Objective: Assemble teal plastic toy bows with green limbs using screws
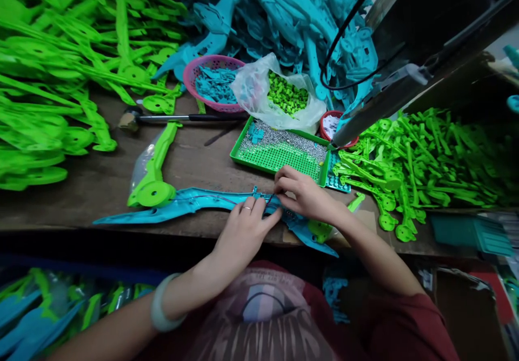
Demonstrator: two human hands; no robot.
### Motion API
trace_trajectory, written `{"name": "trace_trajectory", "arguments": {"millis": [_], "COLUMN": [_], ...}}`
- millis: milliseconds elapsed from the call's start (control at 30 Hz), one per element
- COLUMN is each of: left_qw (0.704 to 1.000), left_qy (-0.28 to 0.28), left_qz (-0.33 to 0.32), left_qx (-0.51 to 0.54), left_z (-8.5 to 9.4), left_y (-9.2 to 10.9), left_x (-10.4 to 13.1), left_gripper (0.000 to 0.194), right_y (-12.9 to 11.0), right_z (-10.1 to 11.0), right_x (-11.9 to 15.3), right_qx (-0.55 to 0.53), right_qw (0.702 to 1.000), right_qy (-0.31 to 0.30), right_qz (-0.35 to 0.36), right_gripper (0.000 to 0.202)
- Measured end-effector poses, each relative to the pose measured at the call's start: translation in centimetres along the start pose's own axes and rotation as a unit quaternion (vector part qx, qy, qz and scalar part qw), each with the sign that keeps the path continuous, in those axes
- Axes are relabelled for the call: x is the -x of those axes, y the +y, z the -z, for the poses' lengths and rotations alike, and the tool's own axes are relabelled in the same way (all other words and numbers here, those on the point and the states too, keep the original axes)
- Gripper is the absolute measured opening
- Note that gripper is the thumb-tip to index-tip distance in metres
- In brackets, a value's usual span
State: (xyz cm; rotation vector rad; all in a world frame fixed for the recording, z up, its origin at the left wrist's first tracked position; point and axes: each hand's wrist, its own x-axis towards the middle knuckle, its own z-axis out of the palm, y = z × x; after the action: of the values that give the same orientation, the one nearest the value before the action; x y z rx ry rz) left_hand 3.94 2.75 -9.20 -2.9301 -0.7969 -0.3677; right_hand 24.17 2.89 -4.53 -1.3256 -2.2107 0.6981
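Note:
A long blue plastic shell [194,201] lies across the front of the table, with a thin dark wire running along its inside. My left hand [245,226], with a ring on one finger, has its fingers bent over the middle of the shell and holds it down. Just right of it, my right hand [302,192] is closed in a pinch at the dark wire [269,201], above the shell; its fingertips partly hide the spot. A green lever-shaped part [156,177] with a clear piece attached rests against the shell's left part. Another green part [320,230] sits at its right end.
Behind my hands stands a green tray [279,159] of small metal screws. Beyond are a pink basket [213,104] of blue pieces, a plastic bag [255,88] of green pieces and a hammer [170,118]. Green parts [44,96] and blue shells [284,15] are heaped around.

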Motion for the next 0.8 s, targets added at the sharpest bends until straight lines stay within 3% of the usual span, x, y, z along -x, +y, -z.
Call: {"name": "trace_trajectory", "arguments": {"millis": [267,533,700,800], "left_qw": [1.0,0.999,0.998,0.998], "left_qy": [-0.004,0.017,0.009,0.013], "left_qz": [0.001,-0.026,-0.012,0.015], "left_qx": [0.007,0.045,0.053,0.056], "left_z": [0.2,0.0,-0.4,-0.6], "left_y": [0.2,-0.8,-0.4,-0.3], "left_x": [0.4,1.8,2.0,1.6], "left_gripper": [0.031,0.046,0.044,0.041], "right_y": [0.7,-1.4,-2.0,-1.8], "right_z": [-0.8,-0.8,-0.5,-0.7], "right_x": [0.0,0.6,0.7,0.6], "right_qx": [0.018,0.25,0.244,0.292], "right_qw": [1.0,0.963,0.967,0.954], "right_qy": [0.001,-0.093,-0.072,-0.064], "right_qz": [-0.007,-0.027,-0.026,0.014], "right_gripper": [0.013,0.022,0.027,0.026]}}
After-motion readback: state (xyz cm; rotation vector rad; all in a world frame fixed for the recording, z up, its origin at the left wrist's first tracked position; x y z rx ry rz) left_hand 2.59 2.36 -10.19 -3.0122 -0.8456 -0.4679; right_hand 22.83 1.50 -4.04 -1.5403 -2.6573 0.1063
